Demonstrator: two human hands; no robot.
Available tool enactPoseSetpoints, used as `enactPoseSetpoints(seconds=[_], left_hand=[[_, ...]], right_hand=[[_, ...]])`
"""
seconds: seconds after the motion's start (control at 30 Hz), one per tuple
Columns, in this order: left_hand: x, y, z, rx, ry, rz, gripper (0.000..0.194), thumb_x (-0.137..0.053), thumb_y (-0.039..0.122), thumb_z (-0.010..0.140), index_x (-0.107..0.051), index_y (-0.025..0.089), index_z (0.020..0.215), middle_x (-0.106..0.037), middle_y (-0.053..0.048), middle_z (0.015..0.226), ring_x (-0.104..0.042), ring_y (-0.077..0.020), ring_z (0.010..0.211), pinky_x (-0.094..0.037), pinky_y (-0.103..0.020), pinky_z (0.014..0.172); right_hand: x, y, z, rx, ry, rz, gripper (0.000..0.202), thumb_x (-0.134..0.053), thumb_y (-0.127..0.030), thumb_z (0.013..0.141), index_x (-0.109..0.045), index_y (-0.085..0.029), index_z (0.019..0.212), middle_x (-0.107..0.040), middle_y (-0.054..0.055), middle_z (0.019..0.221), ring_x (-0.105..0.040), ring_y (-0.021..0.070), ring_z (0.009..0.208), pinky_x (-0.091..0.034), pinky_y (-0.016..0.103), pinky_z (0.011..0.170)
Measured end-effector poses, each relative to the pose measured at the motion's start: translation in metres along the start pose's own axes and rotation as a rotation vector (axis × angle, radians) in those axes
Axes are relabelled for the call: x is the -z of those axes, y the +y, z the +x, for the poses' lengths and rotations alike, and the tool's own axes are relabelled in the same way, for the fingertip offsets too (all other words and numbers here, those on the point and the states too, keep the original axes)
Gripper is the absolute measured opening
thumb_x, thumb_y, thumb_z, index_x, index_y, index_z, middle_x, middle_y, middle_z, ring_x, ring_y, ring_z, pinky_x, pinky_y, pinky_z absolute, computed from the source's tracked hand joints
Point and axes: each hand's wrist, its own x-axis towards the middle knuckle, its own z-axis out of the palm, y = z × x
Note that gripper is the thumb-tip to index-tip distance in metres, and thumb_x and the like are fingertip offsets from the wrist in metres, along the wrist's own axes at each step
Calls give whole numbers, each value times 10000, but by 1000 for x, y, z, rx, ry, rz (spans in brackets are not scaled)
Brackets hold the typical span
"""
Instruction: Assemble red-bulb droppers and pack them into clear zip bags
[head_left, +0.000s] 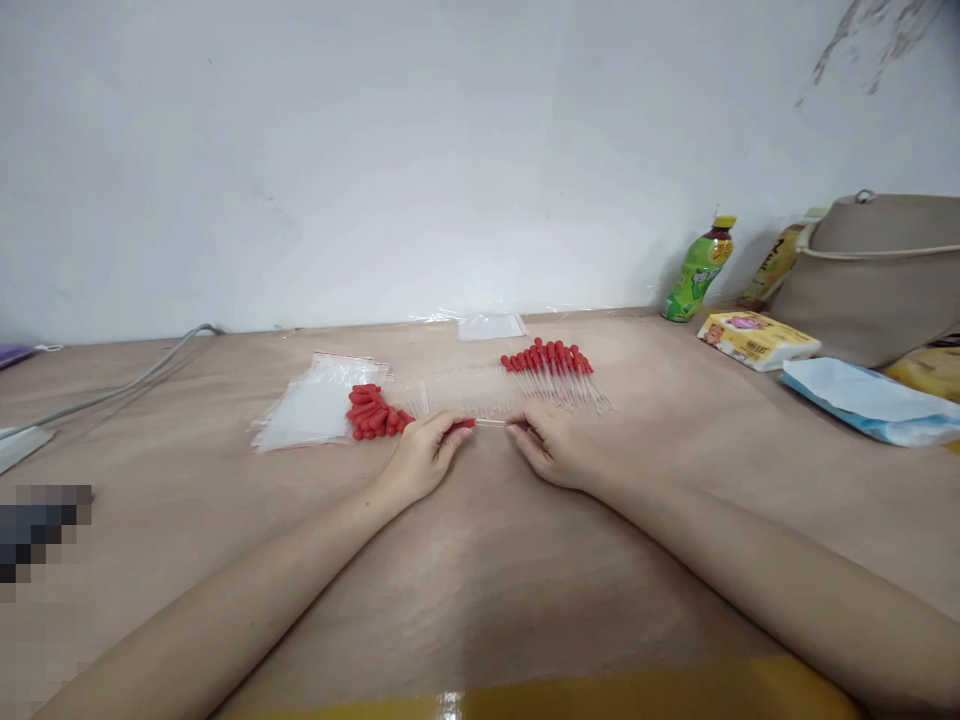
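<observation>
My left hand (429, 452) pinches a red rubber bulb (466, 424) at the middle of the table. A thin clear tube (491, 423) runs from the bulb to my right hand (551, 446), whose fingers are closed on its other end. Just behind my left hand lies a pile of red bulbs (371, 412). Clear tubes (465, 392) lie in a row beyond both hands. Several droppers with red bulbs on top (553, 360) lie side by side behind my right hand.
Clear plastic bags (311, 403) lie to the left, another bag (491, 326) by the wall. A grey cable (161, 355) crosses the far left. At the right are a green bottle (697, 270), a tissue pack (757, 340), a blue-white packet (870, 398) and a beige bag (870, 285).
</observation>
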Motion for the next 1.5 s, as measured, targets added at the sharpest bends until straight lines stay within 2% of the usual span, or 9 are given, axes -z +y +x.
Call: enactPoseSetpoints(seconds=[0.2, 0.4, 0.6, 0.83, 1.0, 1.2, 1.37, 1.5], left_hand=[[-2, -4, -1, -24, 39, 0, 163, -475, 234, 869, -598, 172, 956, -673, -32, 885, -626, -140, 777, -493, -250, 718], [-4, -6, -3, -65, 57, -28, 137, -508, 235, 853, -618, 172, 906, -679, -19, 807, -629, -127, 709, -495, -226, 671], [-2, -6, -5, -93, 19, -78, 144, -506, 241, 854, -631, 181, 895, -685, -26, 816, -639, -135, 712, -503, -234, 668], [2, 2, -5, -158, -66, -41, 160, -485, 237, 864, -630, 174, 891, -681, -26, 812, -630, -128, 713, -486, -224, 658], [0, 2, -6, -132, -66, 27, 178, -500, 262, 858, -635, 168, 927, -683, -32, 800, -617, -128, 666, -474, -228, 619], [2, -3, -1, -105, -47, -15, 164, -559, 273, 824, -647, 167, 914, -686, -37, 805, -628, -138, 684, -492, -236, 639], [0, -8, 2, 17, -8, -83, 212, -615, 322, 779, -659, 184, 933, -698, -35, 841, -639, -148, 683, -513, -249, 645], [0, -8, 3, 30, -21, -90, 190, -595, 316, 794, -671, 192, 915, -699, -29, 839, -643, -153, 696, -517, -258, 656]], right_hand=[[-4, 5, -1, 24, 14, 21, 129, -421, -207, 857, -543, -168, 872, -578, 44, 763, -513, 143, 718, -387, 272, 668], [-7, 10, -1, 64, -23, 62, 141, -438, -205, 863, -577, -183, 871, -594, 23, 750, -529, 135, 718, -360, 300, 733], [-11, 22, 0, 63, -58, 120, 154, -469, -223, 859, -611, -199, 914, -635, 9, 748, -559, 131, 705, -351, 323, 764], [-8, 22, 0, 98, -70, 32, 161, -487, -202, 846, -637, -207, 904, -668, 11, 771, -557, 119, 657, -297, 332, 754], [-4, 14, 0, 169, -39, -155, 177, -461, -168, 840, -632, -198, 873, -648, 19, 747, -545, 132, 679, -272, 326, 709], [-8, 15, 1, 154, -59, -37, 177, -420, -221, 877, -588, -179, 912, -620, 46, 805, -536, 144, 738, -348, 291, 688], [-12, 19, 2, 99, -32, 6, 190, -415, -245, 883, -581, -167, 931, -600, 68, 831, -535, 160, 782, -413, 289, 705], [-13, 20, 2, 109, -11, -4, 208, -411, -256, 885, -598, -177, 927, -590, 65, 809, -527, 161, 767, -422, 292, 689]])
